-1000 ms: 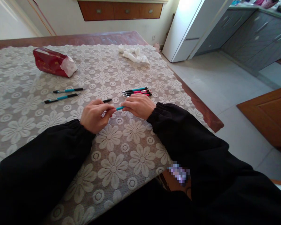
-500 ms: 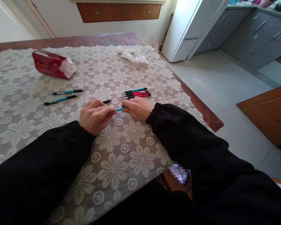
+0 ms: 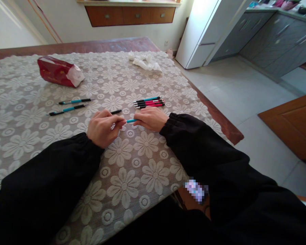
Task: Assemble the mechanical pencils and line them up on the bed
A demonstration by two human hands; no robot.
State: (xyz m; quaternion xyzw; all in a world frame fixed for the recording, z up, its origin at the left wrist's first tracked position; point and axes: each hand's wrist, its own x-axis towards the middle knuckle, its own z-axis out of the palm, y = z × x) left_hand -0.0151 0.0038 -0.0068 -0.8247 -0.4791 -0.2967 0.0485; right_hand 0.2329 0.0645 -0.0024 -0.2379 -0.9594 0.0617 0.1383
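Note:
My left hand (image 3: 102, 127) is closed in a pinch at the left end of a blue mechanical pencil (image 3: 131, 120). A small pale bit shows at its fingertips. My right hand (image 3: 151, 118) is wrapped round the pencil's other end, hiding much of it. Just behind my left hand, a black pencil end (image 3: 116, 111) sticks out; the rest is covered by the hand. Past my right hand lies a row of several blue and red mechanical pencils (image 3: 149, 102), silver tips facing left. Two blue-and-black pencils, an upper one (image 3: 75, 101) and a lower one (image 3: 67, 110), lie apart on the left.
A lace tablecloth (image 3: 123, 183) with flowers covers the wooden table. At the far left sits a shiny red pouch (image 3: 54, 71) with a pale end. Crumpled white plastic (image 3: 145, 62) lies at the back. A blurred-out object (image 3: 195, 190) is below the table's front edge.
Both hands keep hold of the blue pencil. My left fingertips have shifted slightly at its end, and a pale bit now shows there. The view has tilted a little.

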